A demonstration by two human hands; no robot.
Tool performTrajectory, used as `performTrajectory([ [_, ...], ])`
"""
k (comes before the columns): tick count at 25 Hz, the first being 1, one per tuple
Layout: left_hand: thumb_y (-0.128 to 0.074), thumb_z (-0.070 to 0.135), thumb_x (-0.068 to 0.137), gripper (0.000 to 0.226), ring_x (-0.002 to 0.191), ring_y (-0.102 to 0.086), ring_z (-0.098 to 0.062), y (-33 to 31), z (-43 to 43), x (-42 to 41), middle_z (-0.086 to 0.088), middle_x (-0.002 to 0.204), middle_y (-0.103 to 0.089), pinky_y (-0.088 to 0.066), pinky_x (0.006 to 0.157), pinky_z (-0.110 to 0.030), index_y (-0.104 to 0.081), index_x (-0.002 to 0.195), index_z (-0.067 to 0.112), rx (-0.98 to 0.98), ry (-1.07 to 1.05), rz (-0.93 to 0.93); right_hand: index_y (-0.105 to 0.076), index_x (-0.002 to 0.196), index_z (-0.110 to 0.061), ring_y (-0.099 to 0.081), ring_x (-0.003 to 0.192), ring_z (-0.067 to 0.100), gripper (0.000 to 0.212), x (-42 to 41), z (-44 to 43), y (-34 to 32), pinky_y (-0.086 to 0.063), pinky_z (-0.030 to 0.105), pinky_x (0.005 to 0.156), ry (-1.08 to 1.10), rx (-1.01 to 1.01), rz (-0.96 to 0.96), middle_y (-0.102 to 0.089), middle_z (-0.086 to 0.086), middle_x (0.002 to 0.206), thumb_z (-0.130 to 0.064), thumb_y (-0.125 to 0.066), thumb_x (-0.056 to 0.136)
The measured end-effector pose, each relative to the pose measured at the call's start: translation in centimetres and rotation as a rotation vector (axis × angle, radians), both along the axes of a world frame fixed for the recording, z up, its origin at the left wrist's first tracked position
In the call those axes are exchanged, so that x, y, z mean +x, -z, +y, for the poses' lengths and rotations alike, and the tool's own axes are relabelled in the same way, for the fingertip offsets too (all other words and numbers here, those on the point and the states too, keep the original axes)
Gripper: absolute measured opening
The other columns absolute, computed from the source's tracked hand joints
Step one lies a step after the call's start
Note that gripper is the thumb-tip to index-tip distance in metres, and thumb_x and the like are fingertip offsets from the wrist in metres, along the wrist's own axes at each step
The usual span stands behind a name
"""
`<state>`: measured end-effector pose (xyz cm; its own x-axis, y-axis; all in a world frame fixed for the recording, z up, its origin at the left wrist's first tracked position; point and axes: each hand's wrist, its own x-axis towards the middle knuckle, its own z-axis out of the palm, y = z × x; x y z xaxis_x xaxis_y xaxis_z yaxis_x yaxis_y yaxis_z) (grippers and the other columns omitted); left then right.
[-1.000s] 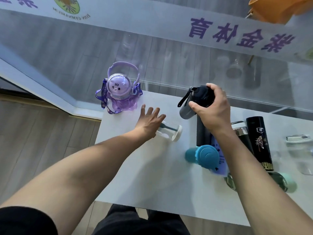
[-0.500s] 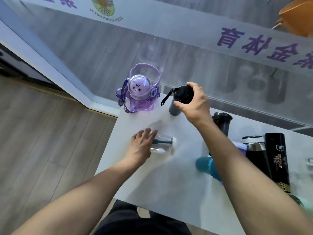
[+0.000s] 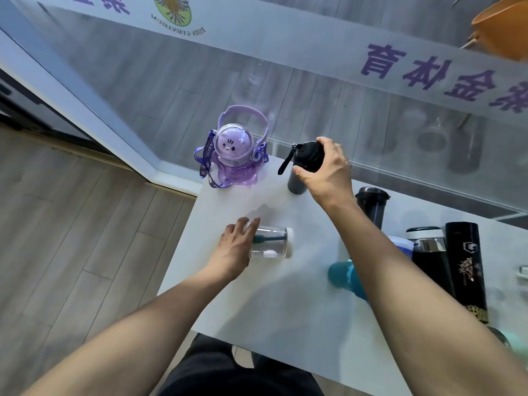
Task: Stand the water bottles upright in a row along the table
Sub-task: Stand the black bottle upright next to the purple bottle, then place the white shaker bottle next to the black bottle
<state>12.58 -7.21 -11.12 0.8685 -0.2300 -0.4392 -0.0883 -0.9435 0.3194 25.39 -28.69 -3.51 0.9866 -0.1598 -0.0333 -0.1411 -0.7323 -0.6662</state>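
Two bottles in hand: the right hand has its fingers curled round the cap of the dark grey bottle, upright at the far edge, upper centre of the frame; the left hand lies over one end of the clear bottle, fingers loosely bent on its wall. I cannot tell if it has a real grip yet.
Clear bottle: on its side, mid-frame, white end pointing right, a teal stem visible inside.
Row so far: the purple cat bottle stands at the far left corner, the grey one just right of it with a gap between them.
Still lying down: a black flask and a steel-collared flask at right, a teal-capped bottle partly behind the right forearm; a dark tumbler looks upright.
Risk, rolling: the clear bottle is round and smooth. I'd guess a light touch sends it toward the left edge, which is near.
Risk, tipping: the grey bottle sits close to the far edge and is held by its top only; a careless release might rock it.
Risk, strap: the purple lanyard hangs loose near the grey bottle's loop and could snag.
Surface: the white table is plain and slick-looking.
Room: a glass wall with purple lettering runs behind, wood-plank floor fills lower left, and an orange chair shows at upper right.
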Motion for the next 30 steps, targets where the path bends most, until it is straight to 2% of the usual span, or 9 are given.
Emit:
performTrajectory([
  [3,-0.079,0.025,0.069,0.104,0.123,-0.040,-0.032,-0.9,0.8,-1.0,-0.003,0.141,-0.041,-0.040,0.100,-0.040,-0.018,0.154,0.027,-0.016,-0.047,-0.013,-0.036,0.149,-0.020,-0.044,0.132,0.027,0.090,-1.0,-0.1,-1.1,-0.031,0.032,0.111,0.014,-0.021,-0.018,-0.045,0.009,0.144,-0.049,-0.078,0.075],
  [5,-0.083,0.039,0.061,0.104,0.123,-0.044,-0.031,-1.8,1.1,-1.6,-0.002,0.134,-0.049,-0.039,0.100,-0.040,-0.027,0.148,0.027,-0.022,-0.103,-0.056,-0.039,0.148,-0.016,-0.046,0.128,0.029,0.081,-2.6,0.0,-1.9,-0.034,0.035,0.111,0.035,-0.026,-0.139,-0.046,0.012,0.139,-0.047,-0.072,0.081],
  [8,-0.083,0.044,0.056,0.098,0.111,-0.053,-0.029,-3.9,0.6,-2.5,0.000,0.124,-0.054,-0.043,0.093,-0.041,-0.035,0.140,0.028,-0.074,-0.207,-0.159,-0.048,0.141,-0.014,-0.049,0.119,0.025,0.063,-6.9,0.1,-2.7,-0.039,0.035,0.106,0.014,0.015,-0.220,-0.050,0.009,0.129,-0.034,-0.067,0.085],
  [11,-0.083,0.042,0.058,0.101,0.103,-0.055,-0.026,-5.4,0.0,-2.9,0.002,0.120,-0.053,-0.049,0.087,-0.042,-0.029,0.143,0.036,-0.170,-0.241,-0.226,-0.052,0.137,-0.017,-0.053,0.114,0.024,0.054,-11.9,1.3,-2.1,-0.043,0.037,0.104,-0.119,0.033,-0.118,-0.054,0.006,0.125,-0.026,-0.065,0.086],
  [15,-0.085,0.041,0.061,0.103,0.112,-0.047,-0.028,-6.6,-1.0,-2.8,0.000,0.128,-0.048,-0.049,0.089,-0.043,-0.027,0.146,0.036,-0.188,-0.191,-0.210,-0.048,0.144,-0.020,-0.054,0.123,0.023,0.060,-16.9,2.9,0.0,-0.042,0.037,0.110,-0.297,-0.030,0.067,-0.054,0.002,0.139,-0.021,-0.066,0.086],
  [22,-0.074,0.047,0.074,0.084,0.117,-0.053,-0.024,-6.4,1.6,-3.8,0.002,0.129,-0.055,-0.043,0.098,-0.037,-0.033,0.145,0.029,-0.322,-0.206,-0.149,-0.031,0.154,-0.020,-0.042,0.138,0.024,0.081,-18.5,5.6,1.6,-0.032,0.034,0.117,-0.379,-0.128,0.275,-0.041,0.002,0.152,-0.037,-0.069,0.085],
  [25,-0.070,0.045,0.081,0.083,0.129,-0.045,-0.023,-6.7,4.2,-4.8,0.002,0.145,-0.047,-0.036,0.107,-0.035,-0.030,0.150,0.024,-0.326,-0.123,-0.103,-0.030,0.153,-0.024,-0.044,0.135,0.024,0.085,-18.7,7.9,1.6,-0.035,0.036,0.113,-0.389,-0.139,0.306,-0.043,0.000,0.148,-0.044,-0.071,0.081],
  [28,-0.062,0.042,0.089,0.066,0.129,-0.046,-0.023,-7.1,6.8,-6.3,0.005,0.143,-0.049,-0.036,0.106,-0.033,-0.036,0.146,0.024,-0.308,-0.086,-0.115,-0.027,0.153,-0.027,-0.046,0.131,0.024,0.095,-18.8,10.0,1.9,-0.038,0.039,0.109,-0.355,-0.191,0.320,-0.043,0.000,0.146,-0.051,-0.075,0.075],
  [30,-0.059,0.037,0.093,0.057,0.125,-0.049,-0.024,-7.2,8.0,-7.4,0.004,0.141,-0.050,-0.037,0.103,-0.033,-0.040,0.145,0.022,-0.275,-0.067,-0.140,-0.031,0.151,-0.027,-0.048,0.127,0.026,0.095,-19.0,11.1,2.3,-0.041,0.040,0.106,-0.316,-0.212,0.306,-0.045,0.000,0.143,-0.055,-0.076,0.072],
])
